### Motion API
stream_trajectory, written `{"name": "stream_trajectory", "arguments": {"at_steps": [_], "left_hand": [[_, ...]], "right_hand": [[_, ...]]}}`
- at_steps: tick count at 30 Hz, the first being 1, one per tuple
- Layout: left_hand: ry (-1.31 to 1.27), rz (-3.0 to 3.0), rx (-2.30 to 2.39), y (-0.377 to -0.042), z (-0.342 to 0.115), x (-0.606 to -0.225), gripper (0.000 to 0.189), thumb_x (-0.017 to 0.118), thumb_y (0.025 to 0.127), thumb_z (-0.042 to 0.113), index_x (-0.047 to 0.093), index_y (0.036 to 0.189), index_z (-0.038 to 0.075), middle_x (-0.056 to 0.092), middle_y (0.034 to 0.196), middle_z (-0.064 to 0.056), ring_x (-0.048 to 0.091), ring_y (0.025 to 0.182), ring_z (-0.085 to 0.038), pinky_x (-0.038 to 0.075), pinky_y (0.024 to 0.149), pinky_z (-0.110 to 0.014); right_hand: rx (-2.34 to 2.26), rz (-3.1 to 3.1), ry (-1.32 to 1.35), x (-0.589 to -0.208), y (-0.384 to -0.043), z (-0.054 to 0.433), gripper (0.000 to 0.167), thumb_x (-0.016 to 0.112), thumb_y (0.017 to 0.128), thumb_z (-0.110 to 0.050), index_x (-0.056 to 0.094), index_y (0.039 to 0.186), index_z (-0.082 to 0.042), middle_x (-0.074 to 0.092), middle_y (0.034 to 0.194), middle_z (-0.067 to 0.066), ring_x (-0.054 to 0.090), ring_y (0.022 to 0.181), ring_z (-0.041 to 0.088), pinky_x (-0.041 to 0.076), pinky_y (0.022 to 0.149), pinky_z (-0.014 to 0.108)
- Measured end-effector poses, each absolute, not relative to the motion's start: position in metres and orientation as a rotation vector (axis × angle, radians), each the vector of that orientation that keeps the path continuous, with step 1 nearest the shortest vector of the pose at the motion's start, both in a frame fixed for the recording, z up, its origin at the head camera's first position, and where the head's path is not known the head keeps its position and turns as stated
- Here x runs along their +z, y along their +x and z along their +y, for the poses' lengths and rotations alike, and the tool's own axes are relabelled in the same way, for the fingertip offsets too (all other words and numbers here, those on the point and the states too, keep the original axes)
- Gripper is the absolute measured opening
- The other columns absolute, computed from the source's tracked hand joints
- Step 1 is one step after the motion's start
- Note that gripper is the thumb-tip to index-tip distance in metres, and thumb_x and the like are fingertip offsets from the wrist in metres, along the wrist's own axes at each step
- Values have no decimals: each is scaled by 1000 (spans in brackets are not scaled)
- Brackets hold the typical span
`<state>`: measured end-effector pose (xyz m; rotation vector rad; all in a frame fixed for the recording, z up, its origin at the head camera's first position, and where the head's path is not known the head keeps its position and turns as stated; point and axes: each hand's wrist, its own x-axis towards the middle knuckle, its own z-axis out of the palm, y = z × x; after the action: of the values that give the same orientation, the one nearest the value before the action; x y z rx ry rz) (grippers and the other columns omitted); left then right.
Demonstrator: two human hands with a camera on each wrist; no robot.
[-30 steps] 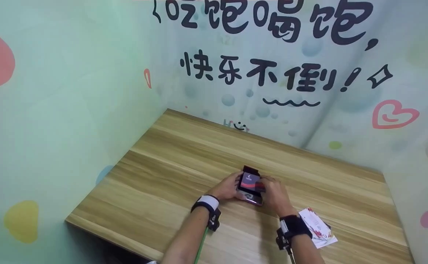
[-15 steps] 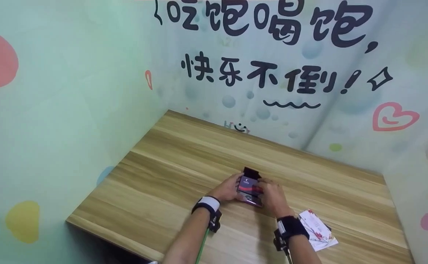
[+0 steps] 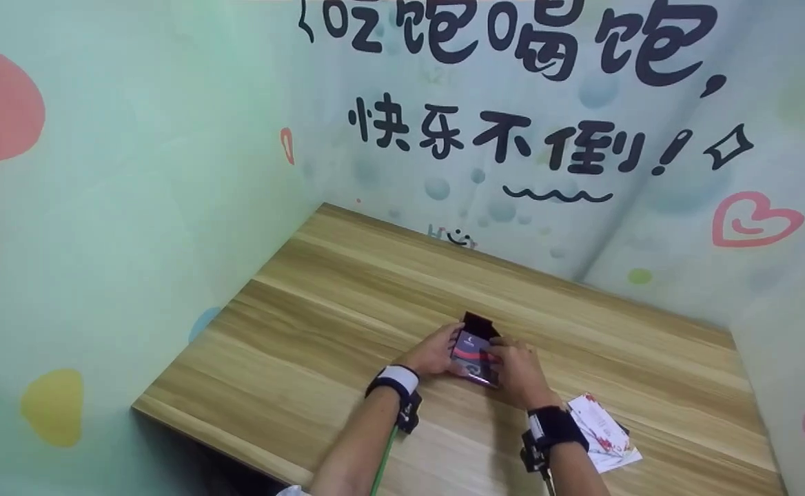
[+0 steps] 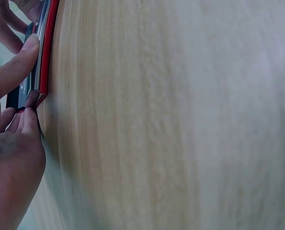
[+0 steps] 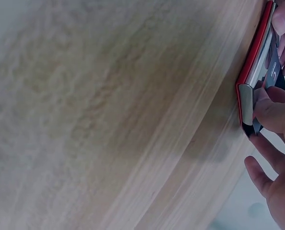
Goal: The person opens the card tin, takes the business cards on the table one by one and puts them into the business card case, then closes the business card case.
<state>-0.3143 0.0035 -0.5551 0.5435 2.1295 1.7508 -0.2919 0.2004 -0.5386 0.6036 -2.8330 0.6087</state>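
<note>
A slim card case [image 5: 254, 50] with a red outer side and a silvery rim lies open on the table, its black lid flap [image 3: 478, 323] pointing away from me. My left hand [image 3: 433, 350] grips the case from the left; the left wrist view shows the thumb on top and the fingers at its end. A dark business card [image 3: 471, 344] with a red stripe and white print is over the case. Thumb and forefinger of my right hand [image 3: 518, 368] pinch this card, tilted over the case in the right wrist view, while the other fingers spread beside the case.
White cards [image 3: 604, 434] with red floral print lie fanned on the wooden table [image 3: 292, 344], right of my right wrist, with something dark beneath. Printed walls stand behind and beside the table. A green cable [image 3: 383, 458] runs along my left forearm.
The card looked foreshortened half a second ago and now shows more of its striped face. Both hands stay at the case, with small shifts of the right fingers. The head view has shifted slightly.
</note>
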Motion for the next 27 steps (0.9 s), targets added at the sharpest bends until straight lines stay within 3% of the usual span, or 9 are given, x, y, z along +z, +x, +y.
{"name": "stream_trajectory", "arguments": {"at_steps": [7,12,21,27], "left_hand": [[517,2194,1705,-316,5,-555,95,75,75,-15,22,153,-10,30,158,-31,33,148,-41,32,125,-44],[542,2271,1645,-314,4,-555,92,77,77,-11,24,152,-10,30,158,-30,35,147,-41,32,125,-44],[578,2312,1609,-312,5,-554,91,77,77,-9,26,152,-10,32,158,-30,36,146,-43,32,125,-46],[582,2341,1586,-313,5,-555,90,78,78,-7,26,152,-10,34,157,-30,38,145,-43,33,124,-47]], "right_hand": [[549,-2826,605,-541,-287,200,27,64,87,4,75,110,-3,67,127,19,63,109,44,51,89,64],[517,-2777,664,-547,-284,201,39,60,79,14,75,111,-2,68,124,21,65,107,45,53,85,64],[570,-2774,713,-550,-277,206,48,58,74,20,73,115,0,66,126,23,61,114,47,54,98,60],[543,-2789,736,-550,-274,206,50,56,74,21,72,117,1,65,128,22,61,115,45,55,97,59]]}}
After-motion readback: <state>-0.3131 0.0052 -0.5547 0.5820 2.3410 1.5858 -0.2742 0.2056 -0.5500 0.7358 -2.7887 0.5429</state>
